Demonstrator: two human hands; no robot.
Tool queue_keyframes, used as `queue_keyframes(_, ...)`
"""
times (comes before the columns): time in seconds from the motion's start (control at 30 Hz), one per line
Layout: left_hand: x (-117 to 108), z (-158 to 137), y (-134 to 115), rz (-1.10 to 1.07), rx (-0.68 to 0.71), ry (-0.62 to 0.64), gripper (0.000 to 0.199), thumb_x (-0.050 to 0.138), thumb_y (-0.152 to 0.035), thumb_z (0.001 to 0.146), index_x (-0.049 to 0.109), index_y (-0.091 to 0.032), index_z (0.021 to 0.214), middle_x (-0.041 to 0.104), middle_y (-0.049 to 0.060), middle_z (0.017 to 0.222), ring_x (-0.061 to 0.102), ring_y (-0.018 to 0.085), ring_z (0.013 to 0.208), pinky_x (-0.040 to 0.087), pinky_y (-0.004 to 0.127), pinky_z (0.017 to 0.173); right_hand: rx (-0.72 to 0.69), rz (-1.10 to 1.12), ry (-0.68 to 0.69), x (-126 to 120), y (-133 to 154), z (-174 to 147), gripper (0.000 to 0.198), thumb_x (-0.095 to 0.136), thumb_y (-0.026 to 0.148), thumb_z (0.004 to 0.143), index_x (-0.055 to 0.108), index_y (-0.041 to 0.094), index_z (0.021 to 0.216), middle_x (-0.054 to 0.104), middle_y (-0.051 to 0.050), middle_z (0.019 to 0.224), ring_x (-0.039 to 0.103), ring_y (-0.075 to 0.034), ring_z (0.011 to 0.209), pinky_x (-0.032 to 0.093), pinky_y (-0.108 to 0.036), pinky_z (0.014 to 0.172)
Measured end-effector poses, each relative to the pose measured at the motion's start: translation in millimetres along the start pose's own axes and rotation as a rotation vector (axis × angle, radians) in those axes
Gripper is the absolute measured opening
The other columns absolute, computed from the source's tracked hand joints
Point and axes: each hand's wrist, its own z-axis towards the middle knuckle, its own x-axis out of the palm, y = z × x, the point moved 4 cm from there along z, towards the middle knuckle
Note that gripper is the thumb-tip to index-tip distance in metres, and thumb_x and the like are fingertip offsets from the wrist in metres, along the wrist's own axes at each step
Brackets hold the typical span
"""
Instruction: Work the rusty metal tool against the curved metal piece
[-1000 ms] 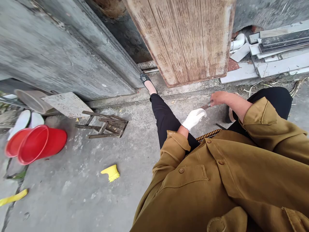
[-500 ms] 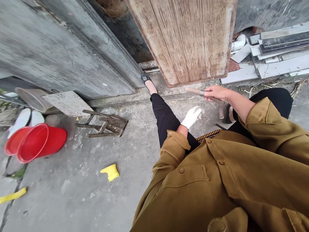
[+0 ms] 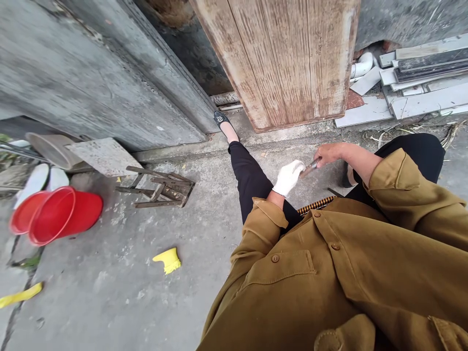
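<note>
My left hand (image 3: 288, 178) wears a white glove and is closed in front of my lap. What it grips, if anything, is hidden by the glove. My right hand (image 3: 328, 153) is bare and wrapped round a slim brown stick-like tool (image 3: 309, 169) with a greyish metal-looking band. The tool slants down and left, its lower end by the gloved fingers; whether it touches them I cannot tell. Motion blurs it, so its kind is unclear.
A worn wooden panel (image 3: 285, 63) leans ahead, with stacked tiles (image 3: 427, 83) to its right. On the left lie red buckets (image 3: 84, 213), a small wooden stool (image 3: 161, 190) on its side and a leaning board (image 3: 109, 157). A yellow scrap (image 3: 168, 260) lies on the concrete.
My right hand has tilted the tool from pointing up and left to pointing down towards the gloved hand. A pale piece showing at my left fingertips is no longer visible.
</note>
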Motion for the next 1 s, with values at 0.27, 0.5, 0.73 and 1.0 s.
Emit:
queue_keyframes(0.27,3,5,10,-0.200,-0.174,0.088,0.024,0.045,-0.028,0.098,0.064,-0.015,0.090,0.065,0.004,0.078,0.058,0.014,0.070,0.049,0.027,0.073,-0.353,0.534,0.132,-7,28,-22,0.036,0.072,0.048,0.077,0.072,0.017,0.095,0.065,0.000,0.075,0.055,-0.010,0.064,0.043,-0.025,0.065)
queue_keyframes(0.5,22,-2,-6,-0.243,-0.031,0.254,0.027,0.046,-0.032,0.097,0.066,-0.016,0.089,0.062,0.001,0.076,0.054,0.011,0.066,0.046,0.024,0.070,0.040,0.774,-0.590,-35,-17,-17,0.029,0.063,0.044,0.088,0.064,0.015,0.083,0.062,-0.003,0.073,0.053,-0.011,0.062,0.043,-0.026,0.060)
queue_keyframes(0.73,7,-5,-4,-0.206,-0.001,0.058,0.023,0.046,-0.029,0.096,0.065,-0.016,0.090,0.066,0.002,0.089,0.057,0.012,0.073,0.047,0.024,0.075,0.060,0.107,-0.207,-13,-11,0,0.020,0.066,0.037,0.085,0.071,0.017,0.085,0.062,-0.003,0.069,0.056,-0.015,0.066,0.037,-0.027,0.062)
queue_keyframes(1.0,-6,-4,11,-0.308,-0.162,-0.065,0.018,0.052,-0.028,0.093,0.061,-0.014,0.085,0.061,0.001,0.078,0.050,0.010,0.064,0.043,0.022,0.062,-0.353,0.469,0.401,16,26,-14,0.046,0.075,0.056,0.070,0.069,0.015,0.089,0.063,0.000,0.072,0.052,-0.010,0.061,0.039,-0.025,0.062)
